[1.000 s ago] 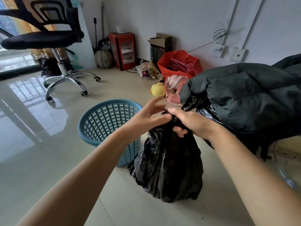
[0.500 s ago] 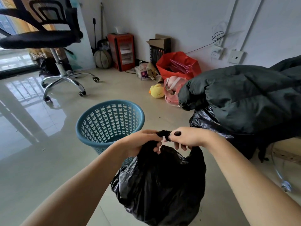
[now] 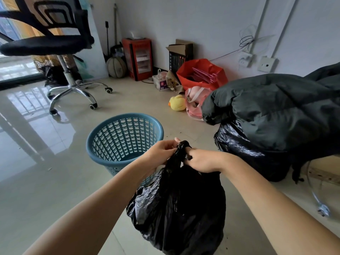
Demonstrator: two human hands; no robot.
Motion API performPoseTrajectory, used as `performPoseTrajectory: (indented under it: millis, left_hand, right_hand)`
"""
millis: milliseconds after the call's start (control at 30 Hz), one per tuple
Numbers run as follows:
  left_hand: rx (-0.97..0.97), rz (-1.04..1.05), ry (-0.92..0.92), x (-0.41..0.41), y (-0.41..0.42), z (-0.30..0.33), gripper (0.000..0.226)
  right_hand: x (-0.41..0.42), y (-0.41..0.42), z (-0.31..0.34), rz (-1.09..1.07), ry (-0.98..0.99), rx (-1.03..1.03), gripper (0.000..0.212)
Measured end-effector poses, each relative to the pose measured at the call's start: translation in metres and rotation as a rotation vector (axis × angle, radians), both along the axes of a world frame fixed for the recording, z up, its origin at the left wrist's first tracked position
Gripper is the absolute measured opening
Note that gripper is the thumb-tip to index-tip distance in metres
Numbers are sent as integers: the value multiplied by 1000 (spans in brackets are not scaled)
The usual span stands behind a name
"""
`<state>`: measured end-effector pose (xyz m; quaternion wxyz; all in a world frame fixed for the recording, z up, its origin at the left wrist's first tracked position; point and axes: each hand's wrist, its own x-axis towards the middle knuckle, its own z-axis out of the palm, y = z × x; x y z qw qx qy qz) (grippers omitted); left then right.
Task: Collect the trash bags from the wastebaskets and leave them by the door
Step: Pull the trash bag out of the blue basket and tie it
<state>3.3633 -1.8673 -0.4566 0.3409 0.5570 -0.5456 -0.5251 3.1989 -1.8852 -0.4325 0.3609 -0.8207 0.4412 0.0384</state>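
Item: black bag [image 3: 180, 208], filled, out of the blue basket [image 3: 125, 140] and hanging just beside it on the near side, its lower part cut off by the picture edge, so whether it touches the floor [image 3: 46, 190] cannot be told. Neck: gathered into a twisted bunch above the basket's near rim, held from both sides. Left hand [image 3: 161, 153]: fingers curled on the neck from the basket side, thumb raised over the top of the bunch. Right hand [image 3: 204, 161]: fingers closed narrow around the same bunch from the side away from the basket, one fingertip tucked into the plastic; judged to be tying or tightening a knot, though a finished knot cannot be made out. Basket: upright, no liner in it, nothing visible inside through the lattice. Second black bag [image 3: 257, 153]: well to the far right of the basket, lining something under a dark jacket [image 3: 276, 107]; what it sits in is hidden, so whether it is another wastebasket is uncertain. Status, as a judgement: first bag lifted out, closing in hand; left to do are finishing the knot, possibly collecting the second bag, and carrying all to the door. No door appears in view. Beyond the basket: office chair [image 3: 55, 43], red bag [image 3: 202, 74], yellow toy [image 3: 177, 103].
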Motion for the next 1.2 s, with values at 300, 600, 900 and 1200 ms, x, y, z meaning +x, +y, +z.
performPoseTrajectory:
  millis: [300,600,900,1200]
  left_hand:
    - [-496,401,-528,7,-6,4,8]
    - [100,479,157,23,-15,-8,24]
    - [241,113,1000,11,0,12,28]
    - [88,187,727,58,8,-11,63]
  right_hand:
    - [-31,-17,22,-235,-488,64,30]
    - [-24,-14,7,-424,-1242,555,27]
    - [-42,-37,-31,-1068,-1398,889,35]
    - [-90,-36,-89,-1552,-1106,741,41]
